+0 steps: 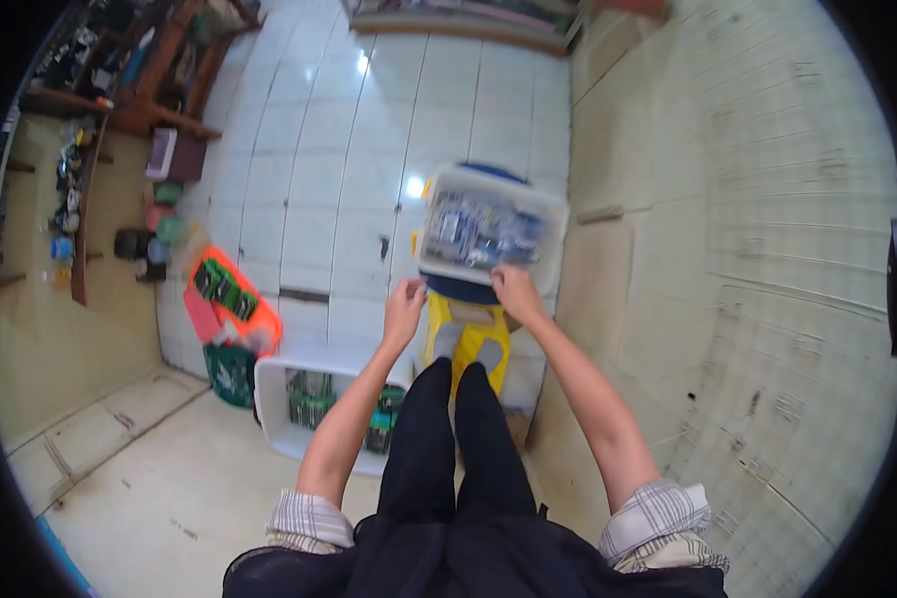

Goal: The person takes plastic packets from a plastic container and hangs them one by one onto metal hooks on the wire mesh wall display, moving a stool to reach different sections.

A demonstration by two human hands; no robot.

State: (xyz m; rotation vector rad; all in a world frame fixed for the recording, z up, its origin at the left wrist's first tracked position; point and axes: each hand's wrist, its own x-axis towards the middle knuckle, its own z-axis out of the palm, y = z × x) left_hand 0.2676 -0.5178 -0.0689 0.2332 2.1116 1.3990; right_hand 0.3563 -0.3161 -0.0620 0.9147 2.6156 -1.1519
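Note:
A white plastic bin (450,267), blurred, rests on a round dark blue lid or base (465,290) and holds many small blue-and-white packets or boards (483,231). At the bin's near rim is my right hand (515,292), its fingers curled over the edge. My left hand (404,307) hovers just off the bin's near left corner with thumb and fingers pinched together; I cannot make out what is in the pinch. Below the bin is a yellow container or stand (470,344), with my grey-socked feet (488,352) at it.
A white tub (269,391) with green circuit boards lies at my left. Past it sit an orange tray (261,324) of green boards and a dark green basket (231,377). Wooden shelves (159,110) line the left wall; a pale wall (658,289) runs along the right.

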